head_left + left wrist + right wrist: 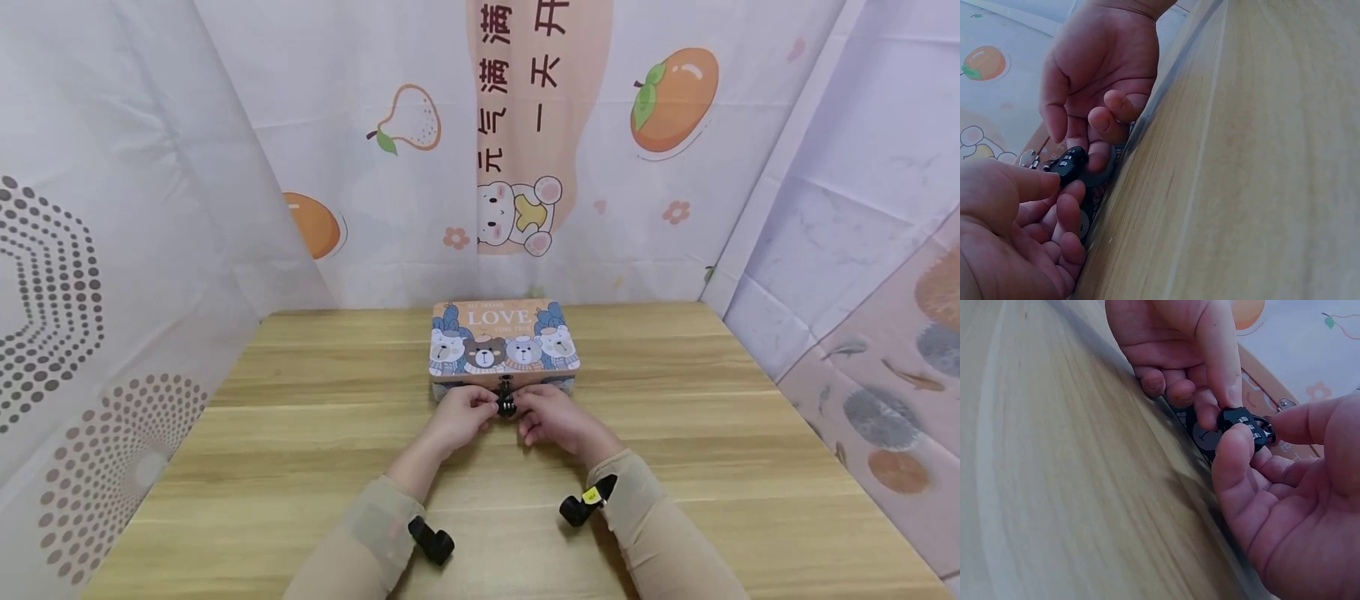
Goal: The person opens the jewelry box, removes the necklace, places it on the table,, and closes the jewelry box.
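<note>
A small black combination padlock (507, 403) with several number dials hangs at the front latch of a lidded box (505, 353). The lid is down and shows cartoon bears and the word LOVE. My left hand (462, 417) pinches the lock body between thumb and index finger, its other fingers curled below. From the other side my right hand (558, 419) holds the lock too. In the right wrist view, one right fingertip (1235, 442) lies against the dial side and another digit reaches the shackle (1263, 422). A silvery metal latch (1286, 404) shows beside it.
The box stands near the back edge of a wood-grain table (300, 467). Behind it hangs a white curtain (337, 167) printed with fruit, a bear and writing. Patterned cloths close off both sides. A black wrist camera (431, 542) sits on each beige sleeve.
</note>
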`<state>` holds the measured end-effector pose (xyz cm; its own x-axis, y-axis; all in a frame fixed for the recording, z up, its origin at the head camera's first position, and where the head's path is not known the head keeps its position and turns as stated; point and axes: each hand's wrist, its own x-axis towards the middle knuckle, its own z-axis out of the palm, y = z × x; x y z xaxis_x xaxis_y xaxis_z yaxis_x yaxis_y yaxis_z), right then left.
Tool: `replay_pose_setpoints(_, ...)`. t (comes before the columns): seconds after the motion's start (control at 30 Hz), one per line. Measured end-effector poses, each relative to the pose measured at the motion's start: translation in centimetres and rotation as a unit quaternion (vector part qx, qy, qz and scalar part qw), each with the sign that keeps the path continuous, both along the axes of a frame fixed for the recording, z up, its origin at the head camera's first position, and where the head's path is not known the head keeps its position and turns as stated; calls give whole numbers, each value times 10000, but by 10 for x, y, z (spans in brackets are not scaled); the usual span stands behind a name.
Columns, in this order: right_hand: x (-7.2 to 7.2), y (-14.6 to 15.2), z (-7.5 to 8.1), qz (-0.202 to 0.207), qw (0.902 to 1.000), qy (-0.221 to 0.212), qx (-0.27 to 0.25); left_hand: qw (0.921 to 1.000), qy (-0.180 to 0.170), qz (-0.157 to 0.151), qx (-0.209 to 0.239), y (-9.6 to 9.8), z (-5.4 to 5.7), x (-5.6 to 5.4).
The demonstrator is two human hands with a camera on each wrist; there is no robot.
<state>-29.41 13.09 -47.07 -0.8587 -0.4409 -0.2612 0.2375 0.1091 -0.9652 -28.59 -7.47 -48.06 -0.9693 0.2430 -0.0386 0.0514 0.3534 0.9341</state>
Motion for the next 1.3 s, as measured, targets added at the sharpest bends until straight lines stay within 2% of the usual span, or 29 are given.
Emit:
replay_pose_setpoints(0.3, -2, 3, 5, 21, 10000, 81, 40, 10000, 83, 7, -43, 3, 6, -1)
replay_pose_setpoints(0.57, -1, 3, 5, 26, 10000, 46, -26, 10000, -30, 17, -38, 3, 5, 0)
replay_pose_setpoints(0.93, 2, 3, 6, 113, 9999, 36, -4, 9999, -88, -139, 49, 0, 3, -1)
replay_pose_setpoints(1.3, 2, 2, -1, 235, 9997, 71, 47, 9998, -152, -141, 11, 1, 3, 2)
